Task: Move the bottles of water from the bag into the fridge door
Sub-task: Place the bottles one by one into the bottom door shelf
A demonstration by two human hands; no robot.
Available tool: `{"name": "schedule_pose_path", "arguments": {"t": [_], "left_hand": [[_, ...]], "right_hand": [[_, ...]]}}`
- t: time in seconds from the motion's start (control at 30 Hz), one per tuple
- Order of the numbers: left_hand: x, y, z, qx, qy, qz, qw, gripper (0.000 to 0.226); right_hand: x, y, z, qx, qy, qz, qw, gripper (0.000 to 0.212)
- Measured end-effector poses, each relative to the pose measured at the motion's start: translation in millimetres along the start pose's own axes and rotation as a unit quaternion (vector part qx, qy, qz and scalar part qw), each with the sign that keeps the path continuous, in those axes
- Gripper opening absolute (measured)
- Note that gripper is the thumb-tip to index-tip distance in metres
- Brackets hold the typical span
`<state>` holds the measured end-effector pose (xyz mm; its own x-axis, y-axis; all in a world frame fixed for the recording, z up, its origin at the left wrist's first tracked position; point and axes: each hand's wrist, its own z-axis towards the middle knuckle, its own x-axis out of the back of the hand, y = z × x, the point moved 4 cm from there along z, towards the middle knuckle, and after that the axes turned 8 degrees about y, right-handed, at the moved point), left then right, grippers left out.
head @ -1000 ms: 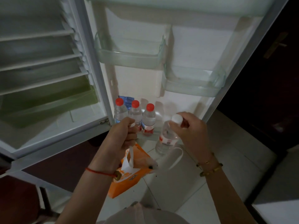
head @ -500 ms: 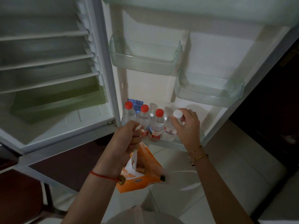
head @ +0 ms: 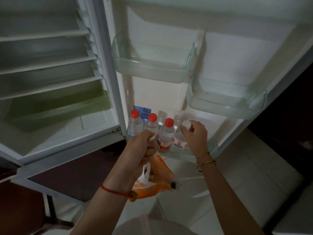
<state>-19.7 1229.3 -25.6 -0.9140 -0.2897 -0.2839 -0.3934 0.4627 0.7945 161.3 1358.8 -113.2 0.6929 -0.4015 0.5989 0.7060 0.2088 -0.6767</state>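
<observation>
Clear glossy plastic bottles (head: pixel 166 133) are gleaming in the translucent plastic door bin (head: pixel 213 146); the orange bag (head: pixel 157 182) is looking like crinkly, shiny plastic film; pale floor tiles (head: pixel 237 167) are shining smooth.

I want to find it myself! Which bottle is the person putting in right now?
Look at the open white fridge door and go down to its lowest clear plastic shelf, where clear plastic water bottles stand in a row. It is the rightmost bottle, under the right hand. Its cap is white; the other three have red caps.

fridge shelves (head: pixel 44 60) bare | green drawer (head: pixel 55 107) | tiled floor (head: pixel 237 175)
</observation>
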Motion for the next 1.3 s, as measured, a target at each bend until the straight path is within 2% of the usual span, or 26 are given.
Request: {"name": "schedule_pose_path", "arguments": {"t": [0.13,0.2,0.27,0.37,0.5,0.63,0.7,0.77,0.87,1.03,1.2,1.3], "left_hand": [[0.8,2.8,0.7,0.002,-0.004,0.001,1.0,0.028],[1.0,3.9,0.9,0.003,-0.007,0.001,1.0,0.018],[2.3,4.9,0.8,0.001,-0.012,0.001,1.0,0.012],[4.5,6.8,-0.6,-0.007,-0.016,0.013,1.0,0.015],[5.3,8.1,-5.5,-0.009,-0.014,0.02,1.0,0.011],[6.6,7.8,-9.3,-0.01,-0.008,0.015,1.0,0.013],[6.6,6.9,-12.0,-0.004,-0.017,0.012,1.0,0.011],[6.4,5.4,-15.6,0.002,-0.021,0.013,1.0,0.018],[6.4,4.1,-21.1,0.005,-0.02,0.015,1.0,0.031],[7.3,5.8,-27.5,0.004,-0.023,0.017,1.0,0.026],[12.0,8.1,-30.2,-0.003,-0.014,0.02,1.0,0.023],[19.8,9.3,-27.2,-0.009,0.001,0.016,1.0,0.025]], "right_hand": [[3.5,-2.7,-10.7,-0.084,0.003,0.068,0.994,0.042],[9.7,-0.1,-27.2,-0.121,0.022,0.064,0.99,0.036],[10.0,12.0,-51.0,-0.127,0.007,0.028,0.991,0.027],[-3.7,39.1,-100.1,-0.162,-0.115,-0.014,0.98,0.039],[-33.7,62.1,-152.6,-0.186,-0.317,-0.039,0.929,0.039],[-55.1,65.6,-172.3,-0.181,-0.427,-0.094,0.881,0.023],[-56.8,63.7,-175.1,-0.17,-0.456,-0.131,0.864,0.038],[-53.3,55.3,-174.2,-0.16,-0.465,-0.147,0.858,0.052],[-57.1,51.4,-175.3,-0.144,-0.473,-0.163,0.854,0.054],[-60.3,34.4,-174.8,-0.104,-0.464,-0.166,0.864,0.049],[-64.1,33.4,-177.0,-0.078,-0.462,-0.201,0.86,0.048],[-64.1,36.7,-172.1,-0.036,-0.47,-0.234,0.851,0.052]]}}
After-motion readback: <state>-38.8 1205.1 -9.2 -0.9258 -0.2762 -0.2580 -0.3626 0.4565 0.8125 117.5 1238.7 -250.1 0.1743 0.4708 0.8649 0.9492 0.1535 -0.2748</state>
